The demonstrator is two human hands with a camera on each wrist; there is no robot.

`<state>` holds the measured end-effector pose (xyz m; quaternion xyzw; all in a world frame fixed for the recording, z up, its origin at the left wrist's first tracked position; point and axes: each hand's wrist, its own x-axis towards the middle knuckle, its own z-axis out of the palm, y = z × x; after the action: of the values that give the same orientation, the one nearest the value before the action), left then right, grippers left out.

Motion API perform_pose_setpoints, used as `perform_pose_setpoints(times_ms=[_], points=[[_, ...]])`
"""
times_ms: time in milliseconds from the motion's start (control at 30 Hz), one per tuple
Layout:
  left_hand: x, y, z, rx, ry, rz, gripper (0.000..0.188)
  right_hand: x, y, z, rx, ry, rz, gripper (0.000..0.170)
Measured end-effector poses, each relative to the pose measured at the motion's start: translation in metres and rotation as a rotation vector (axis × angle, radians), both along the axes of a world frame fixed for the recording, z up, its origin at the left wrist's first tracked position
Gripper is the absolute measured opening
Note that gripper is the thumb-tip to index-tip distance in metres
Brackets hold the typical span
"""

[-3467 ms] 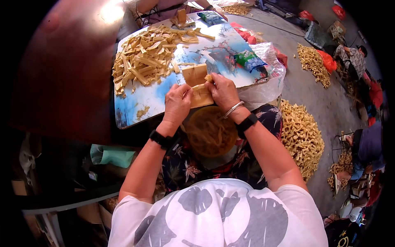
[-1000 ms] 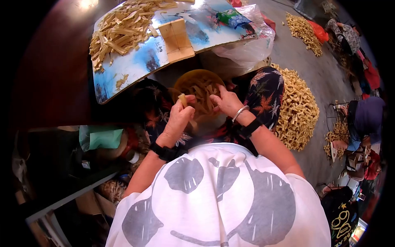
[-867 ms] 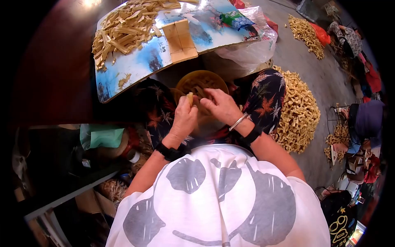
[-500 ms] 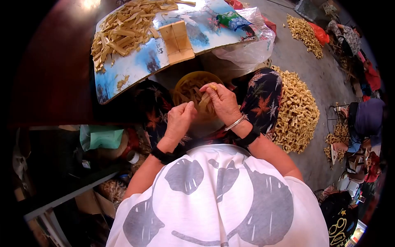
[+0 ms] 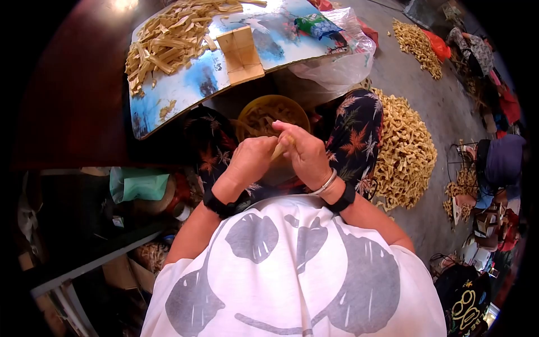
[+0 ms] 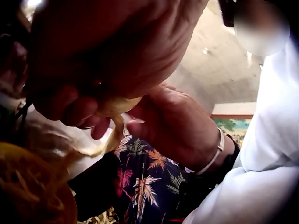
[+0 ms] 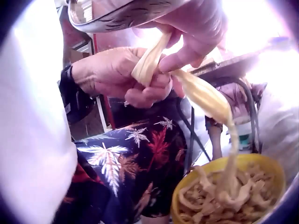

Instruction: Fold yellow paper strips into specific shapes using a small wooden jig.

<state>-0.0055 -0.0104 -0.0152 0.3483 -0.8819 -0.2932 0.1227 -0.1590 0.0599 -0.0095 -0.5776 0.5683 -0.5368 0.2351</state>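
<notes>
Both hands meet in front of the chest, close to a yellow bowl (image 5: 298, 104) of soft strips between the knees. My left hand (image 5: 250, 161) curls its fingers on a pale yellow flat strip (image 5: 279, 148). From the other side my right hand (image 5: 307, 157) pinches the same strip between thumb and fingers. In the right wrist view, one short end of the strip (image 7: 149, 63) sticks out by the left hand (image 7: 117, 74). A longer tail hangs below the right hand (image 7: 201, 35) toward the bowl (image 7: 275, 175). The left wrist view shows the left palm very near.
A low painted table (image 5: 179, 101) ahead bears a heap of dry strips (image 5: 168, 45), an L-shaped wooden block (image 5: 241, 56) and a green packet (image 5: 317, 26). A large pile of small yellow pieces (image 5: 405, 154) lies on the floor at right, beside the knee.
The hands have come down from the wooden block at the table edge to over the lap. Since half a second ago they have closed together, with the strip between them.
</notes>
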Motion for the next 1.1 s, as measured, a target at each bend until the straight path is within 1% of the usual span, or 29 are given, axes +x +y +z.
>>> perform_pose_setpoints(times_ms=[33,67,100,167,200,233,267,333,367,433,467,533,567,633,667,733,767,833,867,900,933,967,1000,1033,1100], points=[[0.000,0.003,0.009,-0.111,-0.010,-0.009,0.027,0.000,-0.003,-0.002,0.063,-0.090,-0.018,0.015],[-0.001,0.005,0.017,-0.225,-0.021,-0.020,0.031,-0.003,-0.005,-0.003,0.221,-0.241,-0.019,0.016],[-0.003,0.008,0.021,-0.271,0.016,0.024,0.033,-0.005,-0.008,-0.003,0.377,-0.392,-0.021,0.016],[-0.007,0.013,0.025,-0.359,0.091,0.112,0.036,-0.003,-0.014,-0.002,0.511,-0.394,-0.045,0.018],[-0.008,0.015,0.023,-0.405,0.082,0.121,0.034,0.000,-0.016,-0.001,0.580,-0.394,-0.057,0.018],[-0.010,0.017,0.021,-0.452,0.074,0.130,0.031,0.005,-0.019,-0.018,0.518,-0.463,-0.040,0.020],[-0.011,0.018,0.019,-0.499,0.068,0.138,0.030,0.005,-0.019,-0.023,0.481,-0.388,-0.045,0.020],[-0.012,0.018,0.018,-0.491,0.082,0.165,0.032,0.006,-0.016,-0.016,0.405,-0.236,-0.053,0.018],[-0.012,0.018,0.017,-0.487,0.088,0.181,0.032,0.006,-0.015,-0.016,0.398,-0.290,0.002,0.018],[-0.010,0.014,0.012,-0.381,0.050,0.211,0.033,0.006,-0.012,-0.017,0.387,-0.397,0.113,0.017],[-0.009,0.012,0.010,-0.326,0.032,0.225,0.033,0.004,-0.012,-0.015,0.361,-0.305,0.111,0.018],[-0.009,0.010,0.008,-0.170,0.223,0.197,0.033,-0.002,-0.012,-0.009,0.307,-0.122,0.104,0.018],[-0.009,0.010,0.007,-0.092,0.318,0.182,0.033,-0.005,-0.013,-0.015,0.278,-0.105,0.088,0.018],[-0.007,0.012,0.009,0.033,0.377,0.196,0.034,-0.008,-0.017,-0.025,0.220,-0.071,0.057,0.019],[-0.007,0.013,0.009,0.096,0.406,0.205,0.034,-0.008,-0.015,-0.030,0.352,-0.327,0.117,0.020],[-0.007,0.013,0.005,-0.061,0.426,0.221,0.032,-0.003,-0.011,-0.017,0.615,-0.841,0.241,0.021],[-0.007,0.012,0.003,-0.141,0.436,0.228,0.031,-0.004,-0.010,-0.009,0.651,-0.926,0.301,0.021],[-0.006,0.011,0.002,0.000,0.411,0.325,0.024,-0.007,-0.007,0.010,0.719,-1.100,0.414,0.022],[-0.006,0.011,0.001,0.072,0.398,0.372,0.021,-0.008,-0.006,0.006,0.703,-1.040,0.407,0.023],[-0.005,0.008,-0.001,0.076,0.445,0.379,0.014,-0.009,-0.007,-0.003,0.683,-0.978,0.400,0.023],[-0.003,0.006,-0.002,0.287,0.526,0.401,0.012,-0.011,-0.010,-0.009,0.662,-0.914,0.393,0.024],[-0.001,0.006,-0.002,0.499,0.604,0.421,0.009,-0.010,-0.012,-0.016,0.589,-0.723,0.303,0.024],[0.001,0.006,0.000,0.711,0.679,0.436,0.007,-0.008,-0.013,-0.010,0.549,-0.598,0.240,0.023],[0.002,0.008,0.001,0.856,0.778,0.441,0.007,-0.005,-0.013,-0.004,0.508,-0.474,0.178,0.023],[-0.003,0.018,0.009,0.804,0.755,0.406,0.012,0.000,-0.010,0.012,0.394,-0.215,0.084,0.021]])
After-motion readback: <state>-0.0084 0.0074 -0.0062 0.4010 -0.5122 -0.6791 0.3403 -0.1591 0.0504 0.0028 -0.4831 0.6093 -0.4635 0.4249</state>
